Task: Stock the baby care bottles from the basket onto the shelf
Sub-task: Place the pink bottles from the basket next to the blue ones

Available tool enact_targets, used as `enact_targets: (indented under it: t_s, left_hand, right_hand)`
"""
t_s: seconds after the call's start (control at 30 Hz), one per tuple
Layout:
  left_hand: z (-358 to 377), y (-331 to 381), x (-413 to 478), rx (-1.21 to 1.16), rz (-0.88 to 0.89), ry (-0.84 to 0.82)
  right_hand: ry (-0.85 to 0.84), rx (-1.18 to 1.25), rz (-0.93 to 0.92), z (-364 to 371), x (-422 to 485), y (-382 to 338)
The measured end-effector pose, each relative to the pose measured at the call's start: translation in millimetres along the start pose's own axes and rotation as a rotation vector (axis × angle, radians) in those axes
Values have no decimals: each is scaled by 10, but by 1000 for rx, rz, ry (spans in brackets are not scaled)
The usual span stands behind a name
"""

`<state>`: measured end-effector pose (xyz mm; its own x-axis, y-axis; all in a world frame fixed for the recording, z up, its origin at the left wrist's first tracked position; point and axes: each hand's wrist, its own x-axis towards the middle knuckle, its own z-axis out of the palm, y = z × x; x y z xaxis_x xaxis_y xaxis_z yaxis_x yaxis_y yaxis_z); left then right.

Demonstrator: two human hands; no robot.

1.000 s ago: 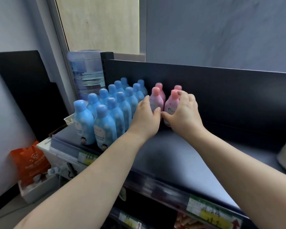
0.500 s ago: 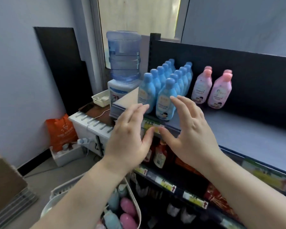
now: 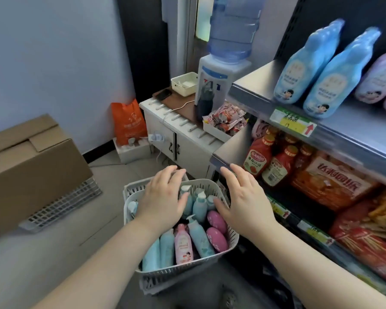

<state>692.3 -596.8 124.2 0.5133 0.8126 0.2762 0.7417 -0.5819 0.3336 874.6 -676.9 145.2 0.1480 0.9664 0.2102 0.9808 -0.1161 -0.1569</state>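
Far left of the basket, a brown cardboard box (image 3: 31,161) lies on a grey slatted plastic crate (image 3: 62,204) on the floor. Beyond the basket to the left, an orange carrier bag (image 3: 128,121) stands against the wall.

Centre: the white perforated plastic basket (image 3: 187,262) stands low beside the shelving and holds the remaining stock. Pale blue plastic baby care bottles (image 3: 198,238) lie along its middle and left side. One pink bottle with a printed label (image 3: 183,244) lies between them, and two rounded pink bottles (image 3: 216,238) lie at the basket's right wall.

The left hand (image 3: 163,197) hovers palm down over the basket's far left part, fingers straight and together, holding nothing. The right hand (image 3: 243,201) hovers palm down over the basket's far right rim, fingers extended and slightly spread, likewise holding nothing. Whether either hand touches a bottle cannot be told.

Beyond the basket, a white water dispenser with an inverted blue jug (image 3: 218,85) stands on a white low cabinet (image 3: 178,134).

Right of and above the basket, the grey metal top shelf (image 3: 354,130) carries the stocked goods. Two light blue labelled bottles (image 3: 303,68) stand at its front left corner, and pink labelled bottles (image 3: 379,79) stand to their right. Right of the basket, on the lower tier, stand red ketchup bottles (image 3: 257,157).
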Motion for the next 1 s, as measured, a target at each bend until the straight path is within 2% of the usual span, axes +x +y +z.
enact_targets:
  t_s: [0.27,0.6,0.8,1.0]
  left_hand:
    - [613,-544,-536,84,-259,-406]
    - [1236,-903,-794,56,-543,-659]
    - [1578,-1087,-624,15,-659,-688]
    - [1870,-1311,-395,-71,-877,-669]
  right_hand:
    - [-405,-47,31,897,-170,87]
    - [-640,-42,-49,1669,-76,171]
    - [-733,-23,-60,1921,91,151]
    - [-827,71,12,2200,179,121]
